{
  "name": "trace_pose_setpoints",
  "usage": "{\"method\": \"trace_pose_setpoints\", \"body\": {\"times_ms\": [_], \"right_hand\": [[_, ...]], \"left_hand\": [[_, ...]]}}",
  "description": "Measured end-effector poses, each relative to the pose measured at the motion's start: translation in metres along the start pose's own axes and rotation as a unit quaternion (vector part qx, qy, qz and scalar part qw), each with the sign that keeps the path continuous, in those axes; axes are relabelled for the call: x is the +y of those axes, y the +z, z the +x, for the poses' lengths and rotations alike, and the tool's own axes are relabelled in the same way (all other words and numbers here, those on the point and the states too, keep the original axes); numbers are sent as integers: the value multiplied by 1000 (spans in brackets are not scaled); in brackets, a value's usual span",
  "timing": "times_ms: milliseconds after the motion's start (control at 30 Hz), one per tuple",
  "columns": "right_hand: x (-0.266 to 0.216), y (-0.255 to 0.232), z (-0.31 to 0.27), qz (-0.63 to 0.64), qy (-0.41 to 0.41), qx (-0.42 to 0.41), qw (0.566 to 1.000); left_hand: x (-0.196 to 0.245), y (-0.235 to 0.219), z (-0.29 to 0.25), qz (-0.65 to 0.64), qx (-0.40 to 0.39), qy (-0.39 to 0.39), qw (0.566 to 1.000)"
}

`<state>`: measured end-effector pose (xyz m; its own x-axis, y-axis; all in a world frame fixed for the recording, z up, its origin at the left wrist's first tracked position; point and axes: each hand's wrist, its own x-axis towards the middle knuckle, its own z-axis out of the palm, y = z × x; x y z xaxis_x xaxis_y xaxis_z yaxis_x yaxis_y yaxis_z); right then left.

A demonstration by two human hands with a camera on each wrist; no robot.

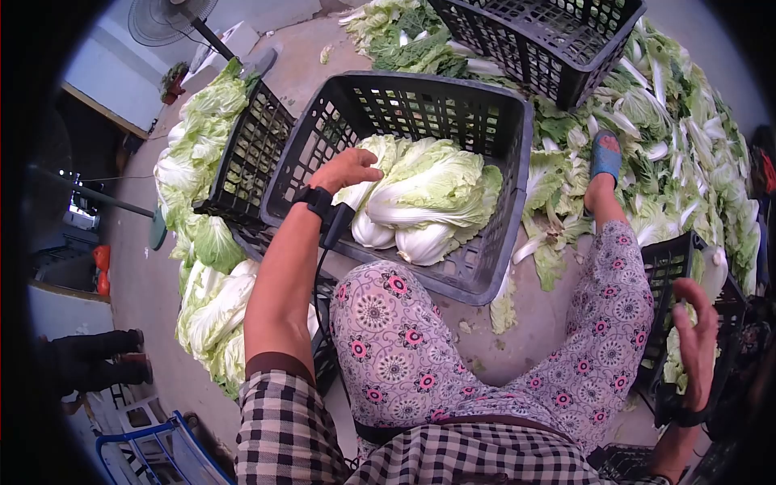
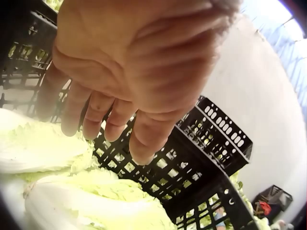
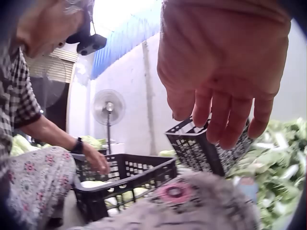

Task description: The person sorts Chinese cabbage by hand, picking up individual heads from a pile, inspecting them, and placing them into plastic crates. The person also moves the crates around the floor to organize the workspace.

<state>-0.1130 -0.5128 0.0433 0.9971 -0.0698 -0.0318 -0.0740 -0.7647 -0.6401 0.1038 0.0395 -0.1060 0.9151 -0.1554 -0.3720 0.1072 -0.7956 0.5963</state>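
Standing fan point(image 3: 108, 106) behind crate point(image 3: 125, 184), right wrist view only

Pale green and white napa cabbages point(image 1: 420, 202) lie on their sides, packed close together, in a black slatted plastic crate point(image 1: 493, 105) tilted on the concrete floor. Their white stalk ends point toward the crate's near wall, the crinkled leaf tips toward its far side.

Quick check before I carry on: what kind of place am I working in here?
Probably a vegetable sorting or packing yard. Black plastic lattice crates stand on a bare concrete floor, pale green napa cabbages fill one crate, and loose trimmed cabbage leaves lie heaped nearby. A standing fan stands by the wall.
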Motion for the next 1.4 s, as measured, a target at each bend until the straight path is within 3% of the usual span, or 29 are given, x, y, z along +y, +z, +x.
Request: {"method": "trace_pose_setpoints", "body": {"times_ms": [33,100,200,367,467,567,700,733,767,833,900,1033,1133,1200,1267,1367,1400], "right_hand": [[-23,18,3,-19,-19,-74,997],[-34,46,15,-26,-102,-145,984],[-27,65,29,-156,-206,-144,955],[-18,65,38,-90,-158,-127,975],[-16,69,41,-95,-143,-115,978],[-14,69,42,-93,-145,-107,979],[-10,67,40,-87,-151,-103,979],[-9,66,40,-88,-154,-103,979],[-9,66,40,-89,-157,-104,978],[-8,66,38,-83,-161,-99,978],[-4,67,37,-72,-163,-90,980],[1,64,34,-65,-157,-108,980],[4,66,29,-40,-167,-73,982],[-13,58,29,-58,-252,-18,966],[-36,53,30,-73,-319,24,945],[-73,47,27,-144,-388,39,910],[-86,47,24,-198,-401,27,894]], "left_hand": [[4,4,9,105,-22,6,994],[5,19,25,146,-75,-27,986],[5,34,43,171,-159,-77,969],[-25,59,60,146,-187,-105,966],[-14,71,51,212,-179,-91,956],[9,70,45,194,-181,-116,957],[-9,70,55,98,-175,-88,976],[-13,70,54,47,-182,-32,982],[-16,67,53,6,-203,-73,976],[35,42,20,-74,-242,-154,955],[35,34,1,-232,-237,-105,938],[57,22,-39,-499,-176,-18,848],[93,15,-72,-492,-155,35,856],[109,18,-86,-485,-178,40,855],[130,27,-101,-430,-238,45,870],[174,33,-121,-261,-365,132,884],[194,43,-134,-216,-318,166,908]]}}
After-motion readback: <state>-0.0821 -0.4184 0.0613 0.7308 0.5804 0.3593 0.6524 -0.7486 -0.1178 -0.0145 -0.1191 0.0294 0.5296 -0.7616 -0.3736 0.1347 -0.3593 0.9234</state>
